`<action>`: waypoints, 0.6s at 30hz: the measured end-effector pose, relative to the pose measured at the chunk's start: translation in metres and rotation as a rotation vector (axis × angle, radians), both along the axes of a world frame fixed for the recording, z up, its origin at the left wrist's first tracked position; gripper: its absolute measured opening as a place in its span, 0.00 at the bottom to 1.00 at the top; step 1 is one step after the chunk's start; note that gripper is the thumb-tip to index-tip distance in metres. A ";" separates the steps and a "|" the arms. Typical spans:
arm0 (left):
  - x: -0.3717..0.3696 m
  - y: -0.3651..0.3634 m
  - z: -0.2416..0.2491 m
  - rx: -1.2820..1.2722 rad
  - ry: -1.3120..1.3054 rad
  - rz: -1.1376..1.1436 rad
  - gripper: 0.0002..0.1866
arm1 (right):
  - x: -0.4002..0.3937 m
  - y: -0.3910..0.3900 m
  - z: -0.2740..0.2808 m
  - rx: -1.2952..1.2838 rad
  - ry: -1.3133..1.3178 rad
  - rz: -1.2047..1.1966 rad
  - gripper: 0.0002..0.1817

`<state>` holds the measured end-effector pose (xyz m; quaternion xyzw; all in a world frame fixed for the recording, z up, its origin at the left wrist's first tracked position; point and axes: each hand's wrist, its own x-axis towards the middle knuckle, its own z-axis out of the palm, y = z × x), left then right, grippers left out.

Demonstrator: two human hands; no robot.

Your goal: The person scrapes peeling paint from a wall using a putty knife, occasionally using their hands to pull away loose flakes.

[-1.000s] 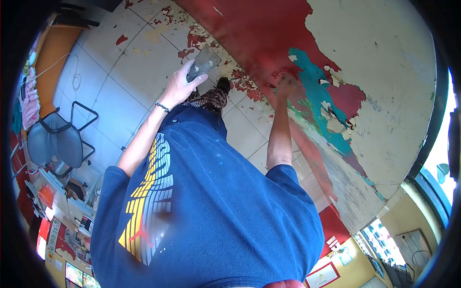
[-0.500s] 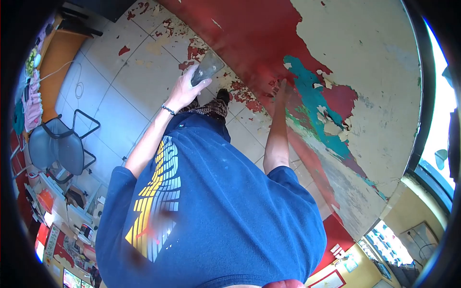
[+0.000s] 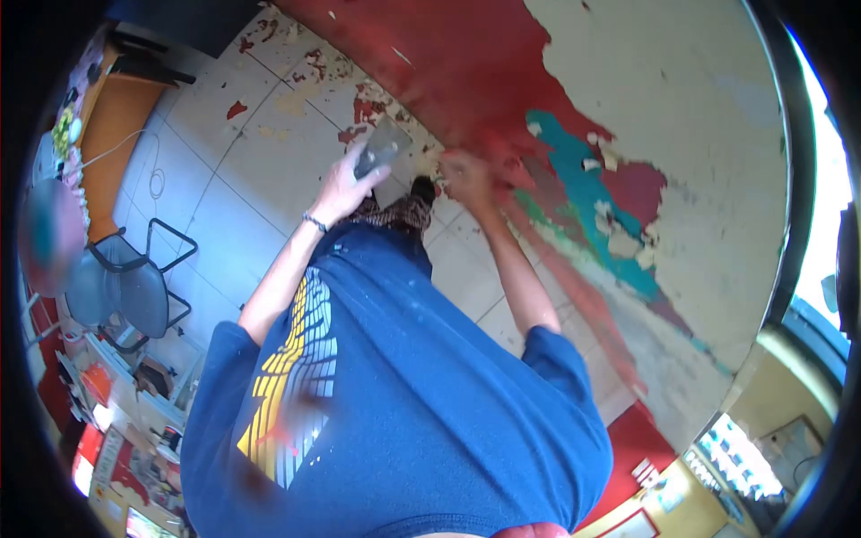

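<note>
My left hand [image 3: 339, 190] is closed around a flat grey scraper [image 3: 384, 148], its broad blade pointing up and away from me above the tiled floor. A dark beaded bracelet [image 3: 314, 221] circles that wrist. My right hand [image 3: 468, 179] hangs in front of the lower edge of the wall, its fingers blurred by motion; whether it holds anything I cannot make out. The wall [image 3: 664, 99] shows bare cream plaster, red paint [image 3: 448, 63], a teal patch [image 3: 583, 179] and lifting flakes of paint [image 3: 623, 240].
Red and cream paint chips [image 3: 366, 106] litter the floor [image 3: 215, 134] along the wall's foot. A grey chair [image 3: 134, 287] and an orange-brown desk [image 3: 121, 143] stand to the left. Cluttered shelves [image 3: 152, 386] lie at lower left. A window [image 3: 821, 188] is at far right.
My right hand has come away from the red-painted wall, moving left toward the scraper. My left hand still holds the scraper, a little lower in view. The view has shifted slightly.
</note>
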<state>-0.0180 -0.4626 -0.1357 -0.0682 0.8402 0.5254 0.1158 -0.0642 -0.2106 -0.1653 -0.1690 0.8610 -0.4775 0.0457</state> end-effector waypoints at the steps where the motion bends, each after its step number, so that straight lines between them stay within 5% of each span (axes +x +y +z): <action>1: -0.003 0.004 0.021 0.127 -0.159 0.018 0.35 | 0.012 -0.028 0.024 -0.090 0.044 0.243 0.08; 4: -0.012 0.010 0.021 0.021 0.042 -0.068 0.34 | 0.026 -0.050 0.030 -0.118 -0.070 0.382 0.08; 6: -0.010 0.010 0.033 0.150 -0.083 -0.009 0.31 | 0.038 -0.048 0.022 -0.027 -0.511 -0.004 0.10; 9: -0.014 0.009 0.035 0.309 -0.064 0.093 0.28 | 0.061 -0.032 -0.026 -0.258 -0.359 -0.289 0.12; 15: -0.029 0.040 0.033 0.455 -0.107 0.028 0.25 | 0.075 -0.022 0.012 -0.181 -0.589 -0.338 0.18; 18: -0.037 0.082 0.054 0.590 -0.104 -0.076 0.25 | 0.078 -0.020 0.029 -0.432 -0.664 -0.357 0.21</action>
